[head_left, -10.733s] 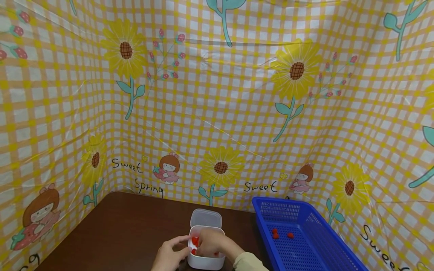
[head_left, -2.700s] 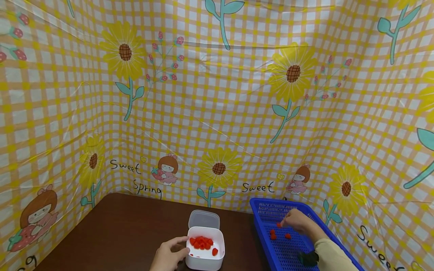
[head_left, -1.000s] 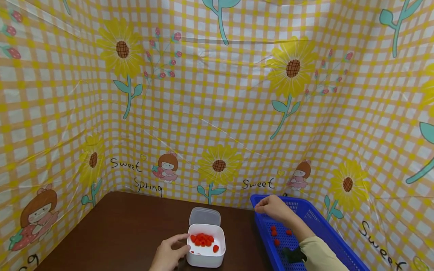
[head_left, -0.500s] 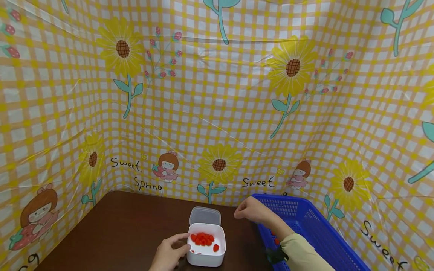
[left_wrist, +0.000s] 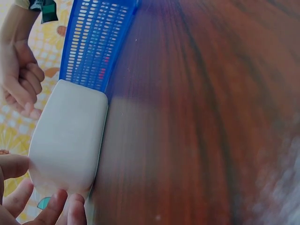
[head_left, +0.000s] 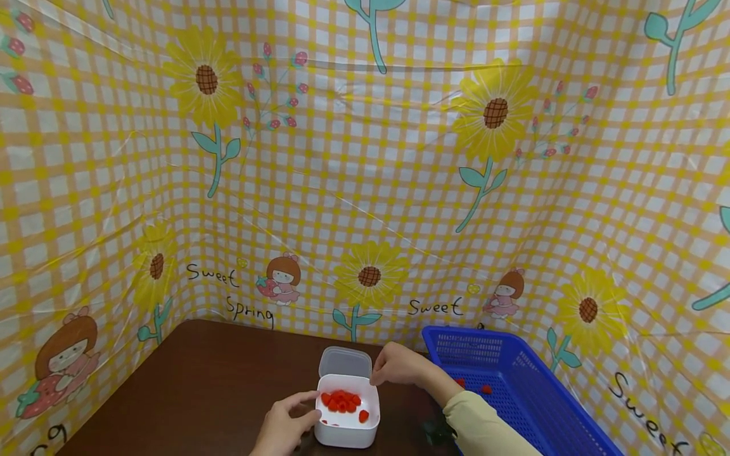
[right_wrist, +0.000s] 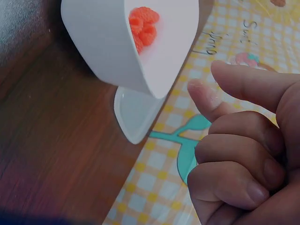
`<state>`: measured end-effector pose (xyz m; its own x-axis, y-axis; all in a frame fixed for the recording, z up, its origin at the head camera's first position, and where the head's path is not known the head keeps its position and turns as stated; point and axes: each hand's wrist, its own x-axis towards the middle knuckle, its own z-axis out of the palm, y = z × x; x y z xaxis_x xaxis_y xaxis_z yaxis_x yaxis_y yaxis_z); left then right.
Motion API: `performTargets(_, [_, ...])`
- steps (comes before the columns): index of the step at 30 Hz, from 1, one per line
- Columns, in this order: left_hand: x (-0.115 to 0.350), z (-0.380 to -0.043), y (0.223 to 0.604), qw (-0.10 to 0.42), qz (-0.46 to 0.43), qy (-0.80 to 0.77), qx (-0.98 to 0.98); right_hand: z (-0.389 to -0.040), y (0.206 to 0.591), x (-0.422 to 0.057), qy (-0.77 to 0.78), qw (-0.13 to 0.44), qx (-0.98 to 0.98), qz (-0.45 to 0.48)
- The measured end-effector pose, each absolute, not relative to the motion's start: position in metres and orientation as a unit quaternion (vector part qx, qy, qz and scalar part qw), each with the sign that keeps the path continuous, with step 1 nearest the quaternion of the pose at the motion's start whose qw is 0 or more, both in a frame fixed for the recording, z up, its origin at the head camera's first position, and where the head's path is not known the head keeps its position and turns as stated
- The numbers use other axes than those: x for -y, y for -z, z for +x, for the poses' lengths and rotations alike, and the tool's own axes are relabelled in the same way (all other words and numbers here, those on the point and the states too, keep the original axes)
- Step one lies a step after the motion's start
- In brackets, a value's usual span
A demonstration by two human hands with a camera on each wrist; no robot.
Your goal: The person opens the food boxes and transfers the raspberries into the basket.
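A white box [head_left: 345, 437] stands upright on the table with its translucent lid [head_left: 345, 362] lying back behind it. Several red raspberries [head_left: 342, 400] are clustered inside, and a single one [head_left: 363, 416] lies nearer the right wall. My left hand [head_left: 285, 424] touches the box's left side with thumb and fingertips; the left wrist view shows these fingers [left_wrist: 51, 206] against its wall. Beside the box's back right corner hovers my right hand [head_left: 399, 365]. In the right wrist view its thumb and index finger [right_wrist: 220, 110] are slightly apart, the other fingers bent, with no raspberry visible between them.
A blue perforated basket [head_left: 430, 345] stands on the right, with raspberries [head_left: 486, 389] on its floor, partly hidden by my right arm. The dark brown table [head_left: 228, 373] ends at a checked sunflower cloth [head_left: 308, 221] hanging behind and on both sides.
My right hand was in the box, then over the basket at a raspberry, and has come back left beside the box. One more raspberry showed in the basket afterwards. My left hand stays.
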<state>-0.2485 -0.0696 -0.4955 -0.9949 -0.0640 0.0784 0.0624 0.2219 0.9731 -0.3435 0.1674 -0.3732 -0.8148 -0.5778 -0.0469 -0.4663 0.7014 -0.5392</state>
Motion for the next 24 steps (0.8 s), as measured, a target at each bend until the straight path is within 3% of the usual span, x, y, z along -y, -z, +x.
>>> performTargets(24, [0.071, -0.251, 0.494, 0.053, -0.007, 0.616, 0.786, -0.334, 0.398, -0.127, 0.066, 0.114, -0.955, -0.265])
